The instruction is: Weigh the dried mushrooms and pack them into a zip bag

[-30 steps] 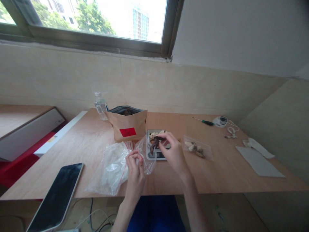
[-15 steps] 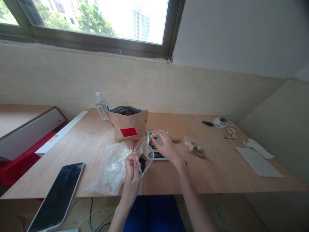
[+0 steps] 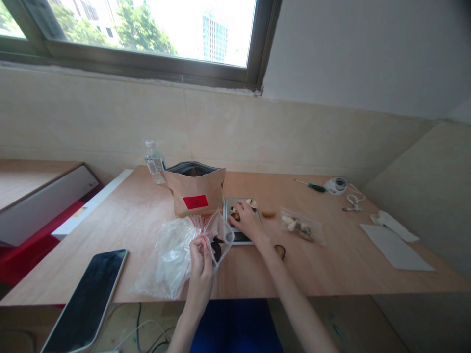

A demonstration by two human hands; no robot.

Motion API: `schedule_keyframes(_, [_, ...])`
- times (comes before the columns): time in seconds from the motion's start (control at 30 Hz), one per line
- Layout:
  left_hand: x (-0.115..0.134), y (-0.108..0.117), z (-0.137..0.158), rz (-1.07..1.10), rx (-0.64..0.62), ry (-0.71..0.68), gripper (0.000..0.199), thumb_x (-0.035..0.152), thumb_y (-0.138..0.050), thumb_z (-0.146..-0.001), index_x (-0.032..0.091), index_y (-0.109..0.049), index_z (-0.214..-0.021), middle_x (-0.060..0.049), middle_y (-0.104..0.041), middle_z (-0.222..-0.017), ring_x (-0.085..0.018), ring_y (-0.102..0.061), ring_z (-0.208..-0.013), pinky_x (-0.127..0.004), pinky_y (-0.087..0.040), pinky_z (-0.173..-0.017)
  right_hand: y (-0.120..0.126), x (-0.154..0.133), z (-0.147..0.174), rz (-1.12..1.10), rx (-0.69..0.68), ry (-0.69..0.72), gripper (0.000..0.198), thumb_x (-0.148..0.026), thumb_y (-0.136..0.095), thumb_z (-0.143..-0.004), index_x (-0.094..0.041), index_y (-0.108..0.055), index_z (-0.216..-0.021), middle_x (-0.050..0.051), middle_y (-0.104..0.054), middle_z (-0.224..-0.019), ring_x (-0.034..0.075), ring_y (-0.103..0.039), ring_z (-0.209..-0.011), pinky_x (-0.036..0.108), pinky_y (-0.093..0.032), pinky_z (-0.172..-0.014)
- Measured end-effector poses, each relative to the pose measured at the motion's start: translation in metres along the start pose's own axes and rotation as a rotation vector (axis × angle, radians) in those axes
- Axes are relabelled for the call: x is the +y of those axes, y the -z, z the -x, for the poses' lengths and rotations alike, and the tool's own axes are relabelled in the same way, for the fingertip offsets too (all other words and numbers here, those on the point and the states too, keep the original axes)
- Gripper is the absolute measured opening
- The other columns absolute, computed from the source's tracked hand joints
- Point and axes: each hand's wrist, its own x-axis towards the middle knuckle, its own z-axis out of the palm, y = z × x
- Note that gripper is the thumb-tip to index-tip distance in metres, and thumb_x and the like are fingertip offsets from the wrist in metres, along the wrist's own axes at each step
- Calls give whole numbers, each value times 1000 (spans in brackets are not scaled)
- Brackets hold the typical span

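My left hand (image 3: 200, 255) pinches the rim of a small clear zip bag (image 3: 225, 230) that has dark dried slices (image 3: 216, 247) inside. The bag's mouth gapes toward the scale. On the small digital scale (image 3: 241, 238) lie several brown and pale dried slices (image 3: 252, 202). My right hand (image 3: 247, 221) is over the scale's plate, its fingers curled and closed around a brown-edged slice there; the fingers partly cover it. A larger pile of clear zip bags (image 3: 165, 260) lies under and left of my left hand.
A kraft pouch (image 3: 198, 189) stands behind, a water bottle (image 3: 154, 164) beside it. Single slices lie right of the scale (image 3: 268, 214) and nearer me (image 3: 280, 251). Farther right are a filled zip bag (image 3: 301, 226), screwdriver (image 3: 316, 187), camera (image 3: 336, 185) and white sheet (image 3: 395, 247). A phone (image 3: 88, 299) lies front left.
My right hand has come down onto the slices on the scale and its fingers have closed in. The piece inside the small bag has settled lower. My left hand keeps its hold.
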Motion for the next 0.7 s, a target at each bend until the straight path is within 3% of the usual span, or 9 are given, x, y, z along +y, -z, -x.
schedule_keyframes(0.2, [1, 0, -1, -21, -2, -35, 35, 52, -41, -88, 21, -45, -103, -10, -53, -117, -22, -49, -113, -42, -32, -101, 8, 6, 3, -199, 122, -71, 17, -24, -52, -85, -19, -59, -100, 8, -55, -104, 21, -57, -94, 36, -47, -85])
schedule_keyframes(0.43, [1, -3, -2, -113, 9, -60, 29, 48, -37, -91, 21, -44, -97, -8, -51, -108, -20, -49, -106, -39, -34, -96, 17, 10, 4, -482, 286, -243, 19, -34, -57, -81, -18, -65, -85, 7, -62, -92, 20, -59, -87, 31, -48, -75])
schedule_keyframes(0.6, [-3, -6, -4, -131, 41, -97, 27, 48, -38, -90, 21, -44, -93, -7, -50, -100, -20, -50, -99, -39, -38, -92, 45, -25, 4, -884, 328, -435, 30, -45, -60, -79, -16, -66, -86, 6, -69, -89, 18, -64, -84, 28, -49, -74])
schedule_keyframes(0.7, [-7, -8, -6, -112, 40, -100, 29, 49, -40, -89, 21, -44, -94, -7, -50, -102, -20, -49, -103, -41, -36, -95, 66, -54, 4, -967, 237, -407, 31, -46, -61, -78, -17, -67, -88, 5, -69, -92, 16, -64, -81, 26, -49, -71])
